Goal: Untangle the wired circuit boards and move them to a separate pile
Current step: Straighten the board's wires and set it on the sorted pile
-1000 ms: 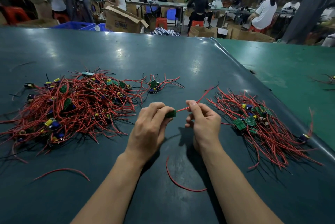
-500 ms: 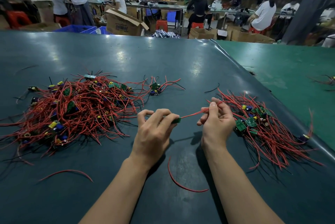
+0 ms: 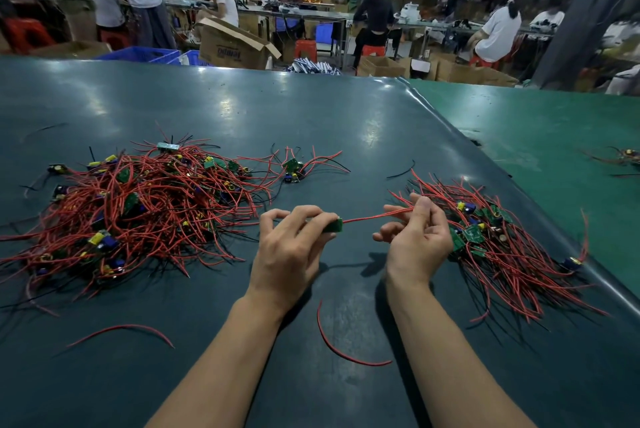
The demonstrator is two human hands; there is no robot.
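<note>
Left hand (image 3: 289, 247) fingers pinch one small green board (image 3: 333, 226); right hand (image 3: 417, 237) fingers pinch its thin red wires (image 3: 367, 218), maybe two.

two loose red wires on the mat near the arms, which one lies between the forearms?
The curved loose red wire just below the hands, lying between the two forearms. The other loose red wire lies apart, left of the left forearm, below the big tangled pile.

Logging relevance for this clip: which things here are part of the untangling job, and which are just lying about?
Job:
left hand gripping circuit board
right hand pinching its red wires
tangled pile
sorted pile

Lying about:
loose red wire
second loose red wire
black wire scrap
cardboard box
</note>
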